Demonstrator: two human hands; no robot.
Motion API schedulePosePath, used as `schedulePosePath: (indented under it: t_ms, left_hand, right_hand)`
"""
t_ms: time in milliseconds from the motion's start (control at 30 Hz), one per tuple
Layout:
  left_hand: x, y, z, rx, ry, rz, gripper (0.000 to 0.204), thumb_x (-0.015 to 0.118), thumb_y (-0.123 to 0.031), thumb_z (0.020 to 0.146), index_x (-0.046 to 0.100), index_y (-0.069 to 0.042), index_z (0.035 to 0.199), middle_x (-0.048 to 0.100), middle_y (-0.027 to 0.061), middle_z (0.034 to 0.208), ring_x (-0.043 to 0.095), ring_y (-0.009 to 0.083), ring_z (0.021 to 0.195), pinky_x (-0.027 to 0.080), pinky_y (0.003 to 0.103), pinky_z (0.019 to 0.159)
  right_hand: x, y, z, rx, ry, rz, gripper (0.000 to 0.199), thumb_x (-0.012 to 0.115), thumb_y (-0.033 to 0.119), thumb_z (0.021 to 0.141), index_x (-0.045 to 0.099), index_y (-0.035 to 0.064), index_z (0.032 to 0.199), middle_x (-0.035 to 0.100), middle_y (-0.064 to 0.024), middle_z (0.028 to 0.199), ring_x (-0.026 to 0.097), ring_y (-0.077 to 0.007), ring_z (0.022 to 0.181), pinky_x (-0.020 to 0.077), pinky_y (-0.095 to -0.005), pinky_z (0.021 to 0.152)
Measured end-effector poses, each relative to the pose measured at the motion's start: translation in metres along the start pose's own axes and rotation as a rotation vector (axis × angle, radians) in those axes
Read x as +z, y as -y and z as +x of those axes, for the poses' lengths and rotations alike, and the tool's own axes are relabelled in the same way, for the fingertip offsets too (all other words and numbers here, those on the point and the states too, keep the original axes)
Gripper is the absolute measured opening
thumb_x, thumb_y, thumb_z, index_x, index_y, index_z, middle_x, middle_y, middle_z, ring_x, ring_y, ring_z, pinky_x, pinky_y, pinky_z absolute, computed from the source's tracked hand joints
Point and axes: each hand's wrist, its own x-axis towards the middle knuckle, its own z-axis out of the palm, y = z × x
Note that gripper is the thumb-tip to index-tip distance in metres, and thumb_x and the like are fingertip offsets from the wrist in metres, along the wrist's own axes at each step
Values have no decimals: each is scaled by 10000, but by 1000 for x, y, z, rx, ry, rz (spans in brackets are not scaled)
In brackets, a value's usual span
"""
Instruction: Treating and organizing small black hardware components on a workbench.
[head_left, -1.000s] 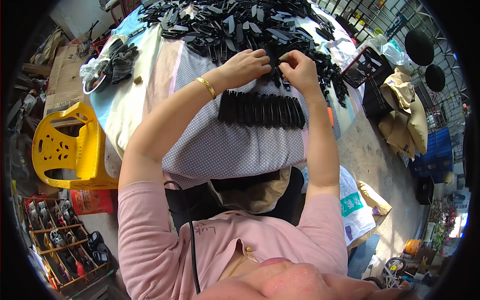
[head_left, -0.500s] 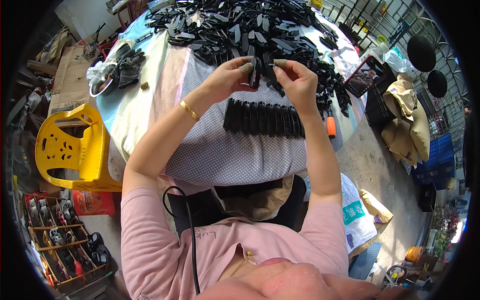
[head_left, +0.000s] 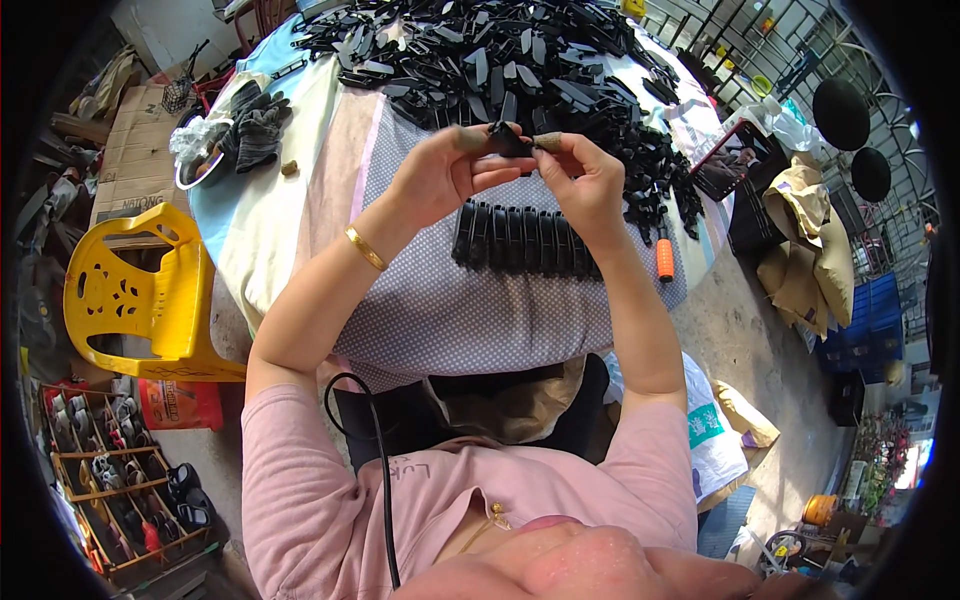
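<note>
Above the near part of the table, my left hand grips a dark black plastic part between thumb and fingers. My right hand pinches at the right end of that part; anything smaller between its fingertips is hidden. Tan coverings wrap some fingertips on both hands. Just below my hands, a row of similar black plastic parts stands side by side on the dotted cloth. Beyond my hands spreads a large heap of loose black plastic pieces.
An orange-handled tool lies right of the row. Dark gloves and a white bowl sit at the table's left. A phone stands at the right edge. A yellow chair is left of the table.
My hands, apart before with a black piece in each, have come together. The part in my left hand has turned from upright to lying more sideways.
</note>
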Motion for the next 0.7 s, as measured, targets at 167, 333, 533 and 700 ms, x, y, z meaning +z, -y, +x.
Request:
schedulePosePath:
  t_ms: [167,333,533,700]
  left_hand:
    - [-10,11,-3,50,-4,331,357,573,-100,854,489,-26,1194,606,128,1035,640,188,805,527,219,605]
    - [-3,21,-4,54,-67,439,336,587,-152,869,515,-68,1186,570,-13,769,471,38,536,342,157,428]
    - [-1,23,-5,84,-126,629,375,590,-185,872,507,-54,1213,505,-49,702,432,18,536,314,149,431]
    - [-2,17,-6,115,-163,691,354,571,-183,882,525,-41,1203,501,-60,690,423,8,539,314,143,442]
  right_hand:
    - [1,9,-1,-51,-156,-66,106,645,33,790,642,-10,888,646,-49,776,613,-86,682,499,-212,611]
    - [3,8,-1,-291,-105,-253,118,663,2,753,642,-3,869,631,-71,778,600,-114,638,488,-225,562]
    - [2,14,-2,-458,-69,-516,166,658,-10,699,641,-10,865,625,-98,784,619,-220,670,506,-278,595]
    - [5,25,-4,-393,50,-490,167,609,49,742,632,-42,880,601,-132,884,600,-255,774,498,-319,666]
